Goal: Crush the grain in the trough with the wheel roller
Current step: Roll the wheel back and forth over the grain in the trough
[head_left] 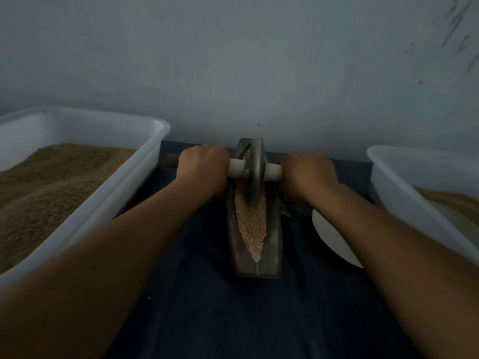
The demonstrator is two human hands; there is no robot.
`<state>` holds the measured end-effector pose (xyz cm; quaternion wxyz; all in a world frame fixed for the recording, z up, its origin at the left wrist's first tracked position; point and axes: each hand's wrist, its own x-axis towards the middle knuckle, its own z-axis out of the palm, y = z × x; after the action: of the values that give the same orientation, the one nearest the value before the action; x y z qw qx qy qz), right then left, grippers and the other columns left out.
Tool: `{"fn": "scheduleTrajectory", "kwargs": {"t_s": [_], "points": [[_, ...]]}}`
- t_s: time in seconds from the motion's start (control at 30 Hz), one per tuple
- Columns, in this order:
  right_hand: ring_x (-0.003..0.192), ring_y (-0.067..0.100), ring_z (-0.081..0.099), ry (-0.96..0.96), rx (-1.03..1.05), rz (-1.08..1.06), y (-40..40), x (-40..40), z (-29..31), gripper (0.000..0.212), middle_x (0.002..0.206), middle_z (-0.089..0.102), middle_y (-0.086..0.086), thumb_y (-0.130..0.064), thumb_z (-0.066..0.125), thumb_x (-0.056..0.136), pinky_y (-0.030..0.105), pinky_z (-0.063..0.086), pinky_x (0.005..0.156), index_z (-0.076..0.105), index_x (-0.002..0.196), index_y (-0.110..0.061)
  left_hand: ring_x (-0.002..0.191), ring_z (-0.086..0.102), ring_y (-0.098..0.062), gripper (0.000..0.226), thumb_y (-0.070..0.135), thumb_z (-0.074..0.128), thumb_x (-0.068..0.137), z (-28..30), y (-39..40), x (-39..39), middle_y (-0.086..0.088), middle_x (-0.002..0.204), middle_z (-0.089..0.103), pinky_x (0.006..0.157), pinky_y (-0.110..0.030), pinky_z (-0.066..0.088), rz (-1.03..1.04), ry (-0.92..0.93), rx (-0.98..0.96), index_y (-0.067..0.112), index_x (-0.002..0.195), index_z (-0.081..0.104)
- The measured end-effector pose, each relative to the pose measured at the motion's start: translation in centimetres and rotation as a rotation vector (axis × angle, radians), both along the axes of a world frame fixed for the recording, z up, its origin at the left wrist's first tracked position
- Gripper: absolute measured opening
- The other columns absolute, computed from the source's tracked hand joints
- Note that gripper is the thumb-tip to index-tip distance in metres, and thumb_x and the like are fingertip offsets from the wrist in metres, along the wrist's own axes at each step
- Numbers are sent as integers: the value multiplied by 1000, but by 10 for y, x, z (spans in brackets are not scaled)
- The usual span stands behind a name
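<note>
A narrow boat-shaped metal trough (243,263) lies lengthwise on the dark cloth, its far end near the wall. Pale grain (252,224) fills its groove. The grey wheel of the roller (255,169) stands upright in the far half of the trough, its lower edge in the grain. A pale axle handle (273,172) runs through the wheel to both sides. My left hand (203,168) grips the handle left of the wheel, and my right hand (307,174) grips it on the right side. A brown handle tip (171,161) sticks out past my left hand.
A white tub (145,167) heaped with brown meal stands at the left. Another white tub (388,182) with some meal stands at the right. A white plate (329,237) lies partly under my right forearm. A grey wall rises just behind the trough.
</note>
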<state>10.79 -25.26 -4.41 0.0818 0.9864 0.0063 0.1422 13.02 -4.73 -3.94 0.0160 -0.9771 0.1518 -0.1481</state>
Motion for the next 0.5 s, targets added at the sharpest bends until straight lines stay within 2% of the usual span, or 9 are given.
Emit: {"fn": "scheduleTrajectory", "kwargs": {"t_s": [0.13, 0.3, 0.4, 0.5], "points": [[80, 24, 60, -56, 25, 14, 4, -27, -4, 19, 94, 66, 2, -39, 67, 80, 28, 29, 57, 64, 96, -28, 90, 62, -24, 23, 26, 68, 85, -1, 5, -21, -4, 100, 64, 67, -35, 40, 2, -6, 4, 21, 106, 60], [76, 24, 59, -92, 39, 63, 6, -65, -8, 23, 86, 64, -1, -46, 63, 84, 30, 30, 57, 58, 97, -27, 87, 61, -19, 29, 29, 71, 83, -7, 8, -62, 0, 101, 63, 69, -32, 37, -32, -163, 25, 21, 107, 56], [63, 18, 42, -132, 14, 66, 5, -86, -9, 20, 76, 54, -6, -43, 62, 86, 30, 21, 49, 53, 93, -26, 82, 58, -16, 28, 31, 73, 81, -11, 12, -82, 2, 96, 63, 70, -29, 35, -60, -256, -25, 22, 101, 56], [61, 15, 36, -167, 10, 77, 5, -102, -8, 19, 78, 58, -6, -42, 62, 86, 28, 14, 47, 52, 88, -25, 78, 58, -16, 26, 29, 75, 76, -9, 16, -94, 3, 89, 64, 68, -27, 32, -95, -317, -47, 23, 95, 59]]}}
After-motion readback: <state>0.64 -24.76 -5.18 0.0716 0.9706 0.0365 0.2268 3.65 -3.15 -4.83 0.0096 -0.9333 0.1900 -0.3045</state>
